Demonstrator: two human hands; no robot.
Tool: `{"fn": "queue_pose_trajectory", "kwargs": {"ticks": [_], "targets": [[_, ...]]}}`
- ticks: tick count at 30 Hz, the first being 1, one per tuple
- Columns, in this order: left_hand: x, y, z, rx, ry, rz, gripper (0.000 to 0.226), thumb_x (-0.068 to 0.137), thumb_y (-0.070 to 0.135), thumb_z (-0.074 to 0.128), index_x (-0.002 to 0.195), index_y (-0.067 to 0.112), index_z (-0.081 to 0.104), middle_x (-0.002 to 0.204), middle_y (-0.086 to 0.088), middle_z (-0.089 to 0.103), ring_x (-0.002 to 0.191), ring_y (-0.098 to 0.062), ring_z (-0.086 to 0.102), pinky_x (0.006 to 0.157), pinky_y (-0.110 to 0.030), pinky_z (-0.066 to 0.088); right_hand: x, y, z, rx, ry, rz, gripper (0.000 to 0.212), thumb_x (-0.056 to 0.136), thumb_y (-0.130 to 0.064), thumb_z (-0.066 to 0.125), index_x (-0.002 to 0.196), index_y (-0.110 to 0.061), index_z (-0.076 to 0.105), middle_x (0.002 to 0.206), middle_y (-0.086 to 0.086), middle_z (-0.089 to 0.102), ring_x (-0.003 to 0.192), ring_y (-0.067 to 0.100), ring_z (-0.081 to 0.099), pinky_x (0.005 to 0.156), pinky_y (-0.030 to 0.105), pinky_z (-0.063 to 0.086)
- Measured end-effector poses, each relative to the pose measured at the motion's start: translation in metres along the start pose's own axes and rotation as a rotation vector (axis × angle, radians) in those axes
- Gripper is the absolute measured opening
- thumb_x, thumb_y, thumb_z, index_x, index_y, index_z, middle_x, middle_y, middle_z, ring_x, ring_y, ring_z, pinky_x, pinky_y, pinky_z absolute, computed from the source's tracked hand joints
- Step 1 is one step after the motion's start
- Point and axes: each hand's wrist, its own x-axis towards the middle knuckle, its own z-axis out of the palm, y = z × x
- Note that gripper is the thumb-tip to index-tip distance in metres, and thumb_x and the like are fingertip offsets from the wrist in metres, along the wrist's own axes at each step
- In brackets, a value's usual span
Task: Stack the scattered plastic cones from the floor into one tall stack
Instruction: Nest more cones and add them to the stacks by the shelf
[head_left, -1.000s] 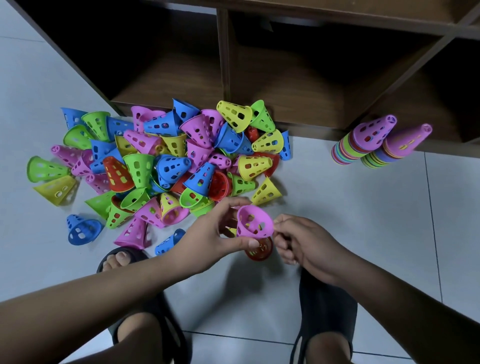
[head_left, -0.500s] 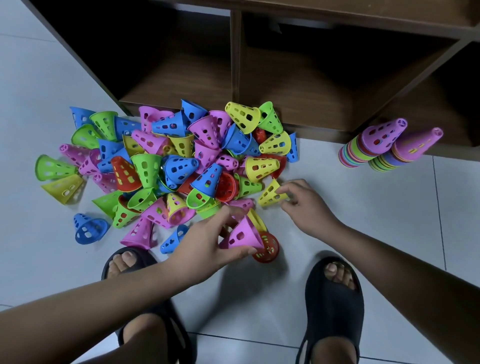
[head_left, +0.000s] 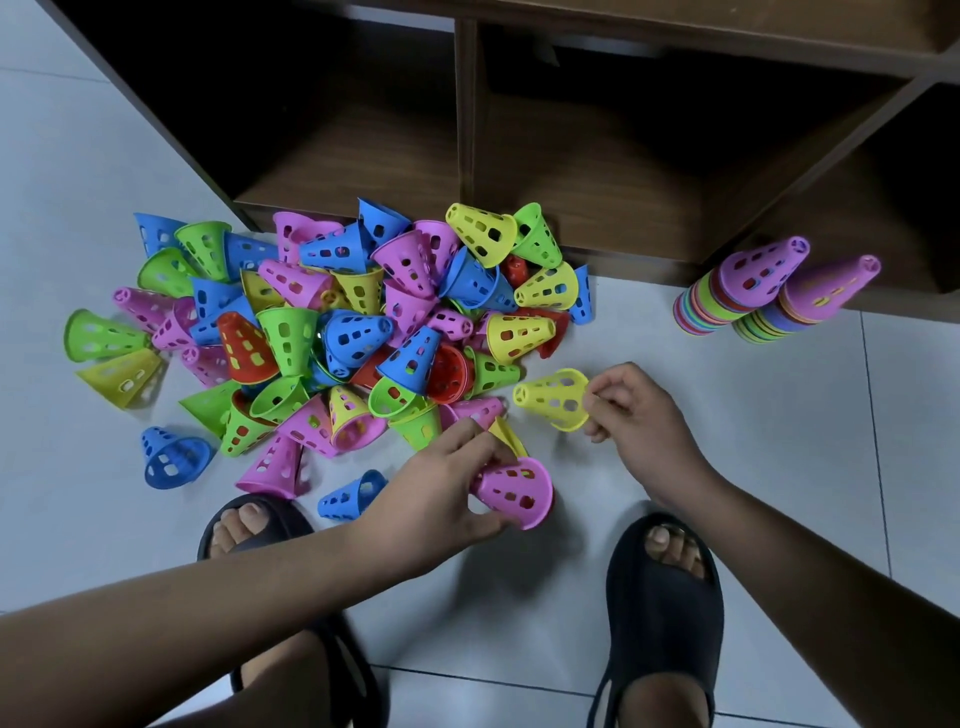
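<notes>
On the grey tiled floor (head_left: 779, 441), the left hand (head_left: 436, 499) grips a pink perforated plastic cone (head_left: 511, 491); beside it, the right hand (head_left: 639, 415) pinches a yellow perforated plastic cone (head_left: 553, 400).

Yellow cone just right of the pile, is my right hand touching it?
Touching. The head view shows the right hand pinching the wide rim of the yellow cone, with no gap between them.

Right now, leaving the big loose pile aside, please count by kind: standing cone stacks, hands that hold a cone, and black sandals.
cone stacks: 2
hands holding a cone: 2, left hand on pink cone, right hand on yellow cone
black sandals: 2
Total: 6
</notes>
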Motion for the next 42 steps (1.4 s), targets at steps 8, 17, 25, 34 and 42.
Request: {"fn": "queue_pose_trajectory", "kwargs": {"ticks": [8, 17, 25, 34, 42], "targets": [[0.007, -0.005, 0.022, 0.051, -0.056, -0.021, 0.053, 0.076, 0.031, 0.092, 0.121, 0.025, 0.064, 0.112, 0.01, 0.046, 0.091, -0.008, 0.051, 0.079, -0.019, 0.048, -0.038, -0.003, 0.0, 0.529, -0.204, 0.248, 0.017, 0.104, -0.004, 0.055, 0.119, -0.003, 0.062, 0.079, 0.012, 0.06, 0.062, 0.02, 0.052, 0.067, 0.035, 0.041], [0.003, -0.013, 0.029, -0.057, -0.087, -0.078, 0.055, 0.078, 0.029, 0.093, 0.123, 0.026, 0.062, 0.104, 0.025, 0.05, 0.09, -0.003, 0.061, 0.073, -0.008, 0.045, -0.056, 0.002, 0.0, 0.343, -0.361, 0.237, 0.018, 0.106, -0.004, 0.055, 0.121, 0.001, 0.064, 0.087, 0.015, 0.063, 0.066, 0.019, 0.057, 0.062, 0.029, 0.045], [-0.026, -0.06, 0.005, 0.182, -0.188, -0.026, 0.042, 0.079, 0.029, 0.084, 0.115, 0.029, 0.063, 0.111, 0.018, 0.053, 0.101, -0.005, 0.053, 0.082, -0.021, 0.047, -0.047, 0.014, 0.009, -0.095, -0.273, 0.156, 0.008, 0.102, -0.011, 0.063, 0.099, -0.014, 0.07, 0.087, 0.016, 0.073, 0.068, 0.027, 0.067, 0.067, 0.041, 0.055], [-0.059, -0.107, -0.038, 0.474, -0.398, 0.082, 0.044, 0.078, 0.05, 0.08, 0.115, 0.038, 0.059, 0.114, 0.015, 0.056, 0.103, -0.015, 0.053, 0.084, -0.035, 0.051, -0.032, 0.005, 0.023, -0.383, -0.215, 0.008, 0.012, 0.099, -0.022, 0.067, 0.092, -0.031, 0.07, 0.086, -0.003, 0.071, 0.072, 0.01, 0.061, 0.068, 0.025, 0.05], [-0.067, -0.129, -0.053, 0.561, -0.427, 0.134, 0.034, 0.081, 0.032, 0.078, 0.113, 0.031, 0.066, 0.123, 0.009, 0.059, 0.115, -0.018, 0.057, 0.093, -0.034, 0.051, -0.032, 0.013, 0.031, -0.49, -0.308, -0.104, 0.016, 0.098, -0.025, 0.07, 0.11, -0.032, 0.063, 0.104, -0.012, 0.062, 0.084, 0.011, 0.061, 0.077, 0.021, 0.05]]}}
